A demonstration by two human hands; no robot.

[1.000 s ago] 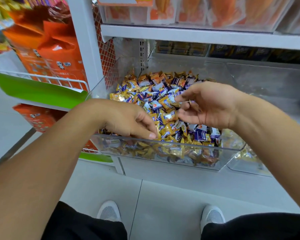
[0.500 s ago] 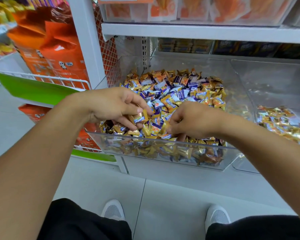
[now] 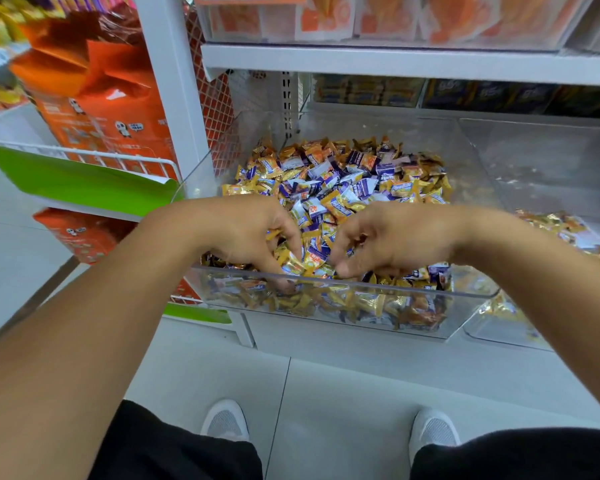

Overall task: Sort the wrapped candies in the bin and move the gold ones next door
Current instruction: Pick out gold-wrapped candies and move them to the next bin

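A clear plastic bin on the lower shelf holds a heap of mixed candies in gold and in purple-and-white wrappers. Both hands are down in its front part, close together. My left hand has its fingers curled; gold candies show in its fingertips and under its palm. My right hand curls its fingers and thumb into the heap, pinching at a wrapped candy by the front wall. What lies inside either palm is hidden. The neighbouring clear bin on the right holds a small pile of gold candies.
A white shelf board hangs low over the bins, with clear boxes of orange packets above it. A white upright post and a wire rack with orange boxes stand at the left. My feet are on the grey floor below.
My right hand dropped from above the heap into its front part and drew toward the left hand. My left hand rose, then dipped back to the front wall with gold candies in it.
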